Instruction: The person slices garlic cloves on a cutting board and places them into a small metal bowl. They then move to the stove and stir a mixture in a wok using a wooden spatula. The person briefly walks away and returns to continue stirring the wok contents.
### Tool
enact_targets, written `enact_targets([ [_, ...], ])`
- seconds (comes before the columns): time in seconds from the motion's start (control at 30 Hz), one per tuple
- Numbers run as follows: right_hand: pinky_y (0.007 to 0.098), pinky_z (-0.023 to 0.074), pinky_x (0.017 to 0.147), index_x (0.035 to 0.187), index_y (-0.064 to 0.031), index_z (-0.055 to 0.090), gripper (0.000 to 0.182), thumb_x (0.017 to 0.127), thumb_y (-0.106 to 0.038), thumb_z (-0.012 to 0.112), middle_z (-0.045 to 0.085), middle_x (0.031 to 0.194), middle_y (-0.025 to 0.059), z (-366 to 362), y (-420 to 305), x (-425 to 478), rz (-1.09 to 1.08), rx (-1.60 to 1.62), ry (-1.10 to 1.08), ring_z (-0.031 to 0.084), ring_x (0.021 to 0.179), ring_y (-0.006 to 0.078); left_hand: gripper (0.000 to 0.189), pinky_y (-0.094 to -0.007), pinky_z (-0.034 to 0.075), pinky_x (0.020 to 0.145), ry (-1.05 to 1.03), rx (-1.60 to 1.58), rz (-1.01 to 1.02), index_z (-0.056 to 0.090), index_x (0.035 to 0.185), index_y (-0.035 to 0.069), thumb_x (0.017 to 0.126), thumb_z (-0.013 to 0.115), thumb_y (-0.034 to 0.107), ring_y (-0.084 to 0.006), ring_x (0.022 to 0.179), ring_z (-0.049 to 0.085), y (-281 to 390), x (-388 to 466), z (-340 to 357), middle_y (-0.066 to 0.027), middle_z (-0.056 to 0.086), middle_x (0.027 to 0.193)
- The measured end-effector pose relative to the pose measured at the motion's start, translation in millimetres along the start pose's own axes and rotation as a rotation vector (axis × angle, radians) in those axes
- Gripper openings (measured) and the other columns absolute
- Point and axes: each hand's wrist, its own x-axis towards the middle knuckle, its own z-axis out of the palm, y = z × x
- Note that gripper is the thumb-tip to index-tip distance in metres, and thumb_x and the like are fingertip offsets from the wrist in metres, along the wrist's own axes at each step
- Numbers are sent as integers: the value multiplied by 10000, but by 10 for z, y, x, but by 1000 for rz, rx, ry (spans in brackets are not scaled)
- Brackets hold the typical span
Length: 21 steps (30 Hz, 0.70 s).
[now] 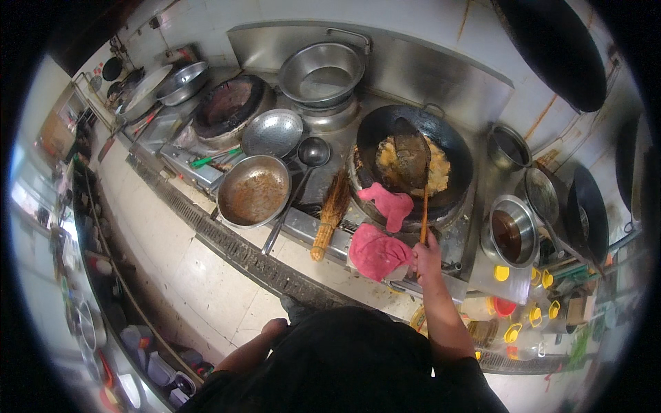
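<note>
My right hand [427,258] is closed around the wooden handle of a long ladle or skimmer [411,155], whose dark round head rests in a black wok [454,134]. Golden-brown food [439,168] lies around that head in the wok. One pink cloth [390,204] is draped over the wok's near rim, and a second pink cloth [379,253] lies on the counter edge beside my right hand. Low at my body is my left hand [274,328], its fingers curled; whether it holds anything is unclear.
Left of the wok lie a bamboo brush [328,222], a steel ladle [313,152], a stained metal bowl [254,191] and a perforated strainer [272,133]. A large steel basin [321,72] stands behind. On the right are a bowl of brown liquid [508,232] and yellow-capped bottles [534,315].
</note>
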Motion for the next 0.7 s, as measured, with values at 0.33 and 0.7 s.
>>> enact_targets([
  [0.33, 233, 388, 474, 1433, -97, 412, 653, 797, 32, 479, 562, 851, 8, -247, 333, 381, -383, -254, 88, 461, 546, 72, 343, -464, 505, 881, -37, -32, -24, 684, 1008, 77, 852, 547, 350, -346, 1068, 627, -43, -15, 56, -175, 672, 1098],
  [0.7, 234, 305, 381, 1461, -203, 388, 695, 806, 5, 490, 434, 651, -25, -199, -180, 88, -64, -101, -48, 397, 463, 74, 347, -470, 510, 859, 4, 61, 29, 689, 929, 74, 856, 560, 388, -367, 1023, 634, 120, 29, -127, -180, 679, 1038],
])
